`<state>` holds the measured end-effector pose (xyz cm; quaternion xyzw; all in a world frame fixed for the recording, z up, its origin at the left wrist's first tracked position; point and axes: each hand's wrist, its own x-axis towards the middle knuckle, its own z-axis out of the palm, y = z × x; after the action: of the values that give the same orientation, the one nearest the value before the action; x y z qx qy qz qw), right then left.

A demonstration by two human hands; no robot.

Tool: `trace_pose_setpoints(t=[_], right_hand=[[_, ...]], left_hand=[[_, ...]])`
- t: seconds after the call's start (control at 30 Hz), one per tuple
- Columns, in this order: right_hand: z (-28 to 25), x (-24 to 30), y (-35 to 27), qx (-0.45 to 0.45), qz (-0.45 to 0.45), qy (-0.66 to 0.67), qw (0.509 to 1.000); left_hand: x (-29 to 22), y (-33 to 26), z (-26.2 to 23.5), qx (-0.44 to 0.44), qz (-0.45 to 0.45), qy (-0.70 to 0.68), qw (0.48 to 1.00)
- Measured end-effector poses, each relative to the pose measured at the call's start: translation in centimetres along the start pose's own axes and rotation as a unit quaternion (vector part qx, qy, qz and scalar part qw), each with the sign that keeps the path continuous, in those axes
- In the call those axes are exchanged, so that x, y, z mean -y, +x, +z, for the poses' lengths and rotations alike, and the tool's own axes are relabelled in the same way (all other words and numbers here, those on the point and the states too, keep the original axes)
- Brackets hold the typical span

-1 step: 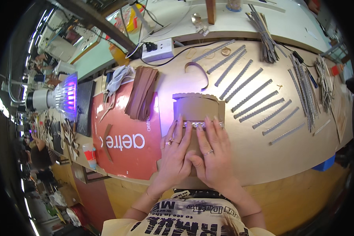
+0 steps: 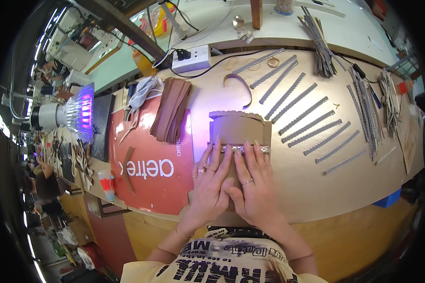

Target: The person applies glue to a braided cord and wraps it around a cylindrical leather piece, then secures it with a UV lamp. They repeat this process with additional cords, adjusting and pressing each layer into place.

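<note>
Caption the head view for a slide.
Left hand and right hand rest side by side at a shiny strip across a brown piece, grey strips fanned rightward.

A flat red sheet (image 2: 160, 194) at the left of the table bears one large white word (image 2: 151, 168) across its middle, in thick, rounded lower-case letters that stand upside down from the person's side. Smaller white lettering (image 2: 178, 148) runs sideways along the sheet's right edge, and a thin line of print (image 2: 114, 153) at its left edge is too small to make out. A tiny white mark (image 2: 152, 205) sits by the near edge, too small to tell.

At the near side, the person's cream shirt (image 2: 163, 270) carries several rows of black print: big, heavy capitals lowest in view, smaller lower-case lines above them, and outlined letters toward the right. Folds break up some words.
</note>
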<state>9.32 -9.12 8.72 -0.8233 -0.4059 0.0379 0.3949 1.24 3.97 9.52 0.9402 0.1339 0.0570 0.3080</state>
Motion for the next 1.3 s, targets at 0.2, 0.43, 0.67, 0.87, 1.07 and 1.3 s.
trace_pose_setpoints(t=[0.2, 0.43, 0.67, 0.87, 1.07, 1.3], right_hand=[[1.9, -0.7, -0.6, 0.001, 0.023, 0.074, 0.997], [2.9, -0.7, -0.4, -0.041, 0.073, 0.107, 0.991], [3.7, -0.9, -0.5, -0.083, 0.145, 0.205, 0.964], [3.7, -1.6, -0.9, -0.047, 0.198, 0.185, 0.961], [2.8, -1.7, -1.4, -0.103, 0.165, -0.005, 0.981], [-0.3, -0.3, -1.3, -0.173, 0.083, 0.044, 0.980]], left_hand=[[2.9, 0.5, -0.4, -0.069, -0.002, -0.143, 0.987], [5.1, 1.1, 2.6, -0.056, 0.009, -0.301, 0.952], [5.2, 1.0, 3.0, -0.027, -0.057, -0.355, 0.933], [5.8, 1.0, 4.2, -0.043, -0.061, -0.344, 0.936], [5.1, 0.8, 4.8, -0.155, -0.074, -0.398, 0.901], [3.6, -0.3, 1.5, -0.010, 0.034, -0.328, 0.944]])
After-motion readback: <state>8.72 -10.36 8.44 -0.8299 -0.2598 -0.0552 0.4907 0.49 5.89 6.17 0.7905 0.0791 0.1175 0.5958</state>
